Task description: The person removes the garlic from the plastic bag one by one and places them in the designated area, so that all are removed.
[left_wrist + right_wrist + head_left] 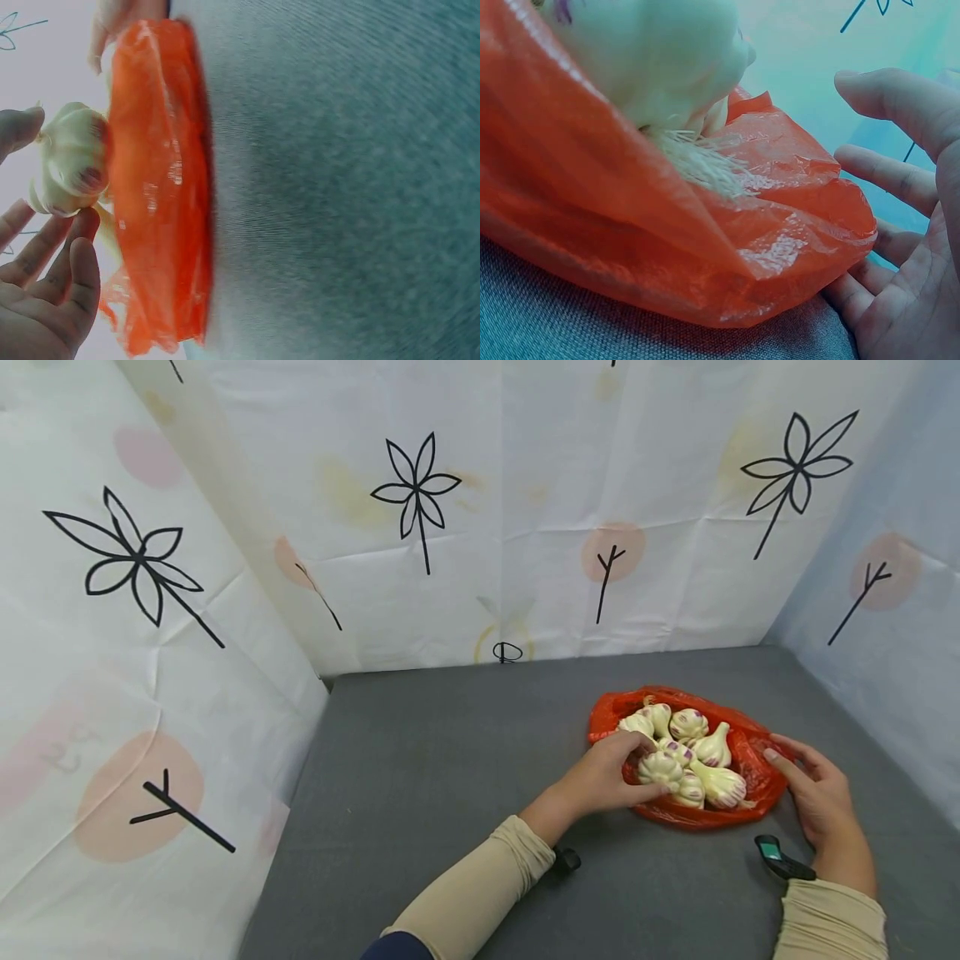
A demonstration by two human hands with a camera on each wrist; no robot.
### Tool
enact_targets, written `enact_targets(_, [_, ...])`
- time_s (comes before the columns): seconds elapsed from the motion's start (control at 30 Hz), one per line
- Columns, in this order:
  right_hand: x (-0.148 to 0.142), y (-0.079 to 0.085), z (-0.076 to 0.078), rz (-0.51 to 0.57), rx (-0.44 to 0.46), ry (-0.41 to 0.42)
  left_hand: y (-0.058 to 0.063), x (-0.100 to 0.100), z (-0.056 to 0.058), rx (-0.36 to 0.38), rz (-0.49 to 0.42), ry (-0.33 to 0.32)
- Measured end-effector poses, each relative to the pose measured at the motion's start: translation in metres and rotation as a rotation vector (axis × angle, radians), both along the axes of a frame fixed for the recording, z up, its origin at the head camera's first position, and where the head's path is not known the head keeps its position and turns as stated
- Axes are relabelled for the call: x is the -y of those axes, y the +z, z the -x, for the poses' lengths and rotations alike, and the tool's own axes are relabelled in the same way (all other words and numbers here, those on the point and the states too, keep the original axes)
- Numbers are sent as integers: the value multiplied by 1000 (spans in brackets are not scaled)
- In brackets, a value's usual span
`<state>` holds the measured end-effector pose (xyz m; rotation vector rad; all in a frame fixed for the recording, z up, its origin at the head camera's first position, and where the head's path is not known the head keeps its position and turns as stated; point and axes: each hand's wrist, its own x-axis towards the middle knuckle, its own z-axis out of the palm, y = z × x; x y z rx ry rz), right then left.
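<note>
A red plastic bag (693, 820) lies spread on the grey table, rolled open around several whitish garlic bulbs (688, 725) with purple streaks. At its near left side my left hand (609, 774) holds one garlic bulb (71, 161) between thumb and fingertips; the left wrist view shows this bulb level with the bag's rim. My right hand (825, 797) is at the bag's right end, its fingers against the outside of the crumpled plastic (802, 232) and its thumb held apart. Close by in the right wrist view, a bulb with stringy roots (705, 161) rests inside the bag.
The grey table (450, 760) is bounded by white cloth walls (525, 510) with leaf drawings at the back, left and right. A dark device with a small green screen (772, 852) sits at my right wrist, and a black one (567, 861) at my left.
</note>
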<state>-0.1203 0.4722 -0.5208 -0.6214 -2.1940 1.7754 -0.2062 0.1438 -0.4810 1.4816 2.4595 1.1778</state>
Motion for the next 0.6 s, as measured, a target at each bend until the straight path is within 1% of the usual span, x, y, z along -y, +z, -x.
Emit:
enact_targets(0.17, [0, 1, 1, 19, 11, 1, 8, 5, -2, -13, -41, 0])
enact_targets(0.27, [0, 1, 0, 49, -13, 14, 13, 10, -4, -23, -69, 9])
enact_targets(0.37, [-1, 1, 0, 63, -35, 23, 17, 14, -3, -49, -96, 20])
enact_targets(0.47, [-1, 2, 0, 40, -25, 24, 19, 19, -2, -76, -120, 36])
enact_targets(0.6, [0, 2, -1, -7, 16, 17, 21, 28, 1, -54, -136, 65])
